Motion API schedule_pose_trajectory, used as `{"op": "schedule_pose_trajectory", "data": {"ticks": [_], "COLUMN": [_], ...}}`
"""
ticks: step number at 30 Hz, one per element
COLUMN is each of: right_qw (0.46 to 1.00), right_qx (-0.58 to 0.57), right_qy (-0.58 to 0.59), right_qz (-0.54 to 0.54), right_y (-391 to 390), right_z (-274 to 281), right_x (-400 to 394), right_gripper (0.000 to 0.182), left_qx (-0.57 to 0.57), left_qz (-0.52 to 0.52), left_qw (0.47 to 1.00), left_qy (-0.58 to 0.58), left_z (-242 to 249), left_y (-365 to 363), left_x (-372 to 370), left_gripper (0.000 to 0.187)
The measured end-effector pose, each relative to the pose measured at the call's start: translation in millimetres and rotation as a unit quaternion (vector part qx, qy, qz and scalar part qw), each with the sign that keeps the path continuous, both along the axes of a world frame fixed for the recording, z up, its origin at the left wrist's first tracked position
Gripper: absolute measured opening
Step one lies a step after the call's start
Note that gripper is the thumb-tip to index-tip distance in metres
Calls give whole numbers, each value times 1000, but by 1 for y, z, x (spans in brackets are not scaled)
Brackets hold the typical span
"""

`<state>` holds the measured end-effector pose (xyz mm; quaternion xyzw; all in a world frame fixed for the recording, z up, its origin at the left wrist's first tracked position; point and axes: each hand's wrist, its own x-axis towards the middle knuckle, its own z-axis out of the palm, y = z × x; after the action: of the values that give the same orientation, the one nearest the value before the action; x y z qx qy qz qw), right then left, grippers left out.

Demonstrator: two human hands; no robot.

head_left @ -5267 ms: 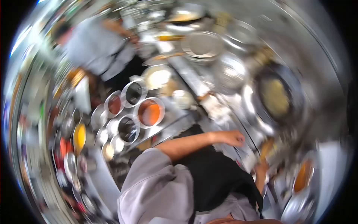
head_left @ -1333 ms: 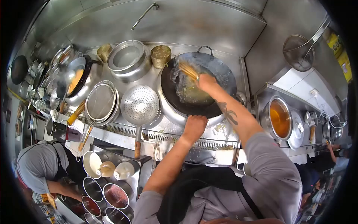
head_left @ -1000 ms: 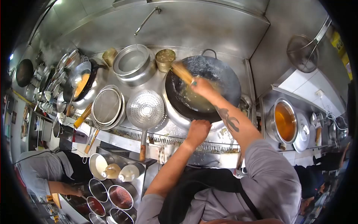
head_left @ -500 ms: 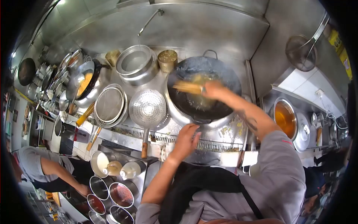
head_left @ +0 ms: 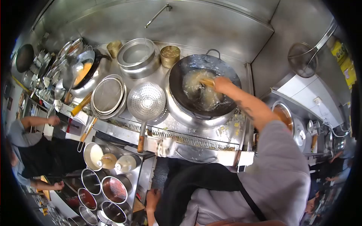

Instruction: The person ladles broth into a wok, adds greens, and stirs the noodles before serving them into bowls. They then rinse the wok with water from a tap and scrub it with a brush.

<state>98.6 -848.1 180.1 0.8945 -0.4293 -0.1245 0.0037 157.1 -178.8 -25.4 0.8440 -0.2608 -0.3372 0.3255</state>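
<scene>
My right hand [head_left: 222, 85] is closed round a bamboo wok brush [head_left: 207, 81], whose far end is down in the swirling, cloudy water [head_left: 198, 88] of a large black wok [head_left: 181, 71]. The wok sits tilted on a round metal burner ring. My left hand [head_left: 152, 199] hangs low beside my apron, away from the stove; its fingers are partly hidden, and I cannot make out anything in them. A perforated ladle [head_left: 146, 101] with a wooden handle lies left of the wok.
Stacked strainers [head_left: 108, 96], a metal pot [head_left: 137, 54] and a tin can [head_left: 170, 56] stand left of the wok. Sauce containers [head_left: 114, 189] and bottles [head_left: 126, 164] are at lower left. A co-worker [head_left: 41, 150] stands at far left. A bowl of orange liquid [head_left: 282, 115] is at right.
My left hand has dropped from the stove's front edge to beside my body. The brush has turned and dipped into the wok's water. The co-worker's arms have moved apart.
</scene>
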Motion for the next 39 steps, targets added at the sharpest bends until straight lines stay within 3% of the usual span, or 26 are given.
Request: {"op": "schedule_pose_trajectory", "data": {"ticks": [3,5,8,10,13,15,18,20,22,23,24,25,27,29,32,37,39], "right_qw": [999,998,997,999,996,1000,998,995,969,976,983,986,985,995,1000,998,996], "right_qx": [19,21,63,-8,-48,-17,-54,-13,128,73,87,93,65,67,-11,9,61], "right_qy": [-38,-48,36,-11,-20,-1,-12,-90,-205,-201,-162,-140,-120,-8,-21,-45,43], "right_qz": [-25,18,32,-53,-71,-21,-9,-52,-51,-40,-9,10,107,79,3,46,52], "right_y": [16,26,-1,-41,-25,13,-24,-34,-15,12,42,50,83,64,-19,38,21], "right_z": [-21,-3,15,15,-14,-1,8,16,8,1,9,-18,5,30,-13,6,20], "right_x": [-4,-41,-69,-56,-40,-56,-56,-3,42,54,54,46,1,-15,8,-22,-53], "right_gripper": [32,33,35,32,31,33,35,34,32,30,30,31,30,30,30,34,38], "left_qx": [9,13,22,28,37,39,54,63,69,71,76,80,80,88,95,98,106], "left_qz": [-14,-22,-29,-35,-43,-57,-73,-82,-90,-93,-99,-107,-118,-118,-126,-141,-151], "left_qw": [999,999,998,998,997,995,992,990,988,988,987,985,983,983,980,976,974], "left_qy": [-38,-42,-45,-48,-60,-76,-90,-98,-100,-102,-105,-110,-115,-113,-117,-134,-134], "left_z": [-34,-56,-72,-77,-79,-84,-84,-81,-80,-81,-80,-80,-88,-92,-92,-104,-107], "left_y": [35,51,69,78,91,88,98,103,106,106,112,115,113,120,129,125,131], "left_x": [-13,-13,-22,-28,-31,-13,-5,-6,-16,-19,-17,-11,-5,-17,-29,-21,-25], "left_gripper": [25,24,24,24,24,24,23,23,23,23,23,23,23,23,23,22,22]}}
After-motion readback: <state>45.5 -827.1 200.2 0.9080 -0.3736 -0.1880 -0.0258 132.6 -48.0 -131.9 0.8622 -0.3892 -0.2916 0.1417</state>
